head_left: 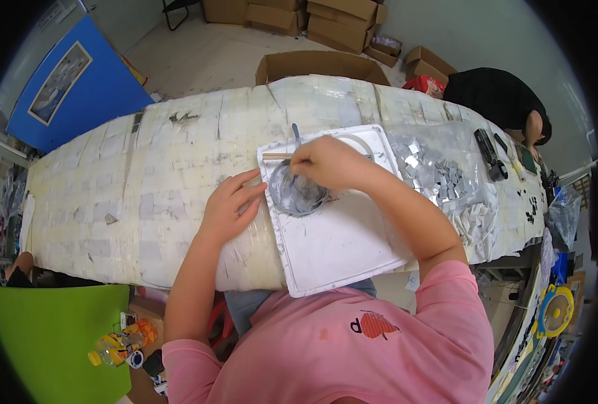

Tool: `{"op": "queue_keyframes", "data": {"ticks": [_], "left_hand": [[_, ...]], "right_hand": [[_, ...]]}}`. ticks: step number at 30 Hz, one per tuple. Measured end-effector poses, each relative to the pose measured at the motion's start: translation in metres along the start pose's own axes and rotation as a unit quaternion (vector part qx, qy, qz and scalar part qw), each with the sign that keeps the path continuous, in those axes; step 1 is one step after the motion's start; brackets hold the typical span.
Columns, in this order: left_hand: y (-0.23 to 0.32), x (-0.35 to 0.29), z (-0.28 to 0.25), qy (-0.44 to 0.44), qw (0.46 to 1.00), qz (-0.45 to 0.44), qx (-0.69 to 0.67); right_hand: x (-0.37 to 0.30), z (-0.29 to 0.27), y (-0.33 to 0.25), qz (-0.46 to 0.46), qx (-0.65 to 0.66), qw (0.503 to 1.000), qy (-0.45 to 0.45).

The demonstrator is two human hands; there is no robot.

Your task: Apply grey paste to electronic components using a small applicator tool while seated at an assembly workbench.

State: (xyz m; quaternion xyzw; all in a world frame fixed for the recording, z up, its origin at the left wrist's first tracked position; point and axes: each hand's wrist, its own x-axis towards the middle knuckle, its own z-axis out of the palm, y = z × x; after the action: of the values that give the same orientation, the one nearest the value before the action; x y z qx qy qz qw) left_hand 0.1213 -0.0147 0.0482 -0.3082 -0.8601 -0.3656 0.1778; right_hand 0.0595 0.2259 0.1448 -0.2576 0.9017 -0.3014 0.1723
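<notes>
A round, clear bowl (280, 195) with grey, smeared contents stands on a white tray (343, 246) in front of me. Over the bowl, my right hand (329, 163) has its fingers pinched on a thin blue-grey stick (295, 131). The stick's upper end juts out past my fingers, and its lower part reaches down into the bowl. A light wooden stick (275, 156) lies across the tray behind the bowl, partly hidden by my hand. My left hand (230, 207) rests at the tray's left edge with fingers spread, fingertips close to the bowl, holding nothing.
Right of the tray, small silvery square pieces (440, 178) lie on clear plastic, with a crumpled white cloth (475, 229) nearer me. A black hand tool (491, 156) lies farther right. Another person (497, 97) bends at the table's far right corner. Cardboard boxes (322, 65) stand beyond.
</notes>
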Motion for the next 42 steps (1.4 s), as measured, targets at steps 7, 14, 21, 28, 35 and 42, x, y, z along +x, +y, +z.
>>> {"op": "queue_keyframes", "data": {"ticks": [7,14,21,28,35,42], "left_hand": [[0.000,0.000,0.000,0.005,1.000,0.010,0.004],[0.001,-0.001,0.000,-0.012,1.000,-0.017,-0.002],[0.001,-0.001,-0.001,-0.015,1.000,-0.008,0.001],[0.002,0.001,-0.002,-0.022,1.000,-0.016,-0.009],[0.000,0.000,0.000,-0.005,1.000,0.009,-0.001],[-0.001,-0.002,0.000,-0.007,1.000,-0.003,-0.008]], "right_hand": [[-0.002,0.005,0.000,-0.022,0.000,1.000,-0.014],[0.002,0.012,0.001,-0.007,-0.002,1.000,-0.018],[0.005,0.012,0.002,-0.021,0.013,1.000,0.017],[0.002,0.005,0.001,-0.023,0.014,1.000,0.003],[-0.001,-0.002,0.005,-0.071,-0.001,0.997,-0.037],[0.001,0.000,0.008,-0.025,-0.019,0.999,-0.016]]}}
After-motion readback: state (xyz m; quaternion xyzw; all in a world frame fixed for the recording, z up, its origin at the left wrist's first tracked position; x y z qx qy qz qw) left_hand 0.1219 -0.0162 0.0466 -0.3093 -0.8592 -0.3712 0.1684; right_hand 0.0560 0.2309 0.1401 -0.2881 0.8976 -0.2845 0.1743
